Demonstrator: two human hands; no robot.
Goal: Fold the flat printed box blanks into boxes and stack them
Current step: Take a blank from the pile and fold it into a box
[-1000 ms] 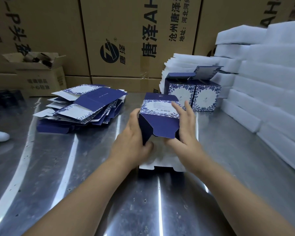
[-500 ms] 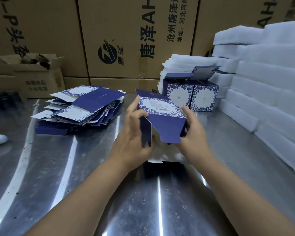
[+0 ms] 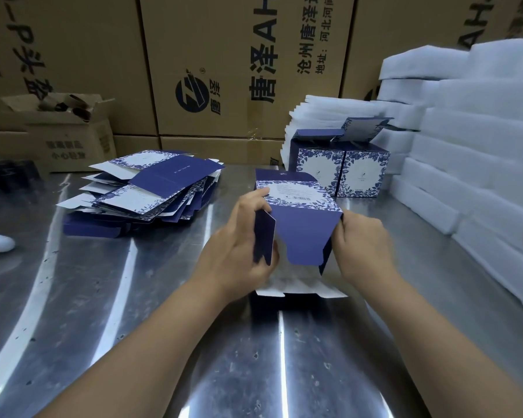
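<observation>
The left hand (image 3: pixel 239 245) and right hand (image 3: pixel 363 248) grasp a half-folded box (image 3: pixel 299 224), while two finished boxes (image 3: pixel 341 170) stand at the worktop's (image 3: pixel 133 297) far edge and a pile of blanks (image 3: pixel 151 188) waits unfolded.

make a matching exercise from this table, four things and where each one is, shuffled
1 half-folded box
2 flat blanks
3 finished boxes
4 white foam sheets

a stacked along the right side
b gripped by left hand and right hand
c piled on the table, left side
d standing side by side at the back

Pairs: 1-b, 2-c, 3-d, 4-a
</observation>
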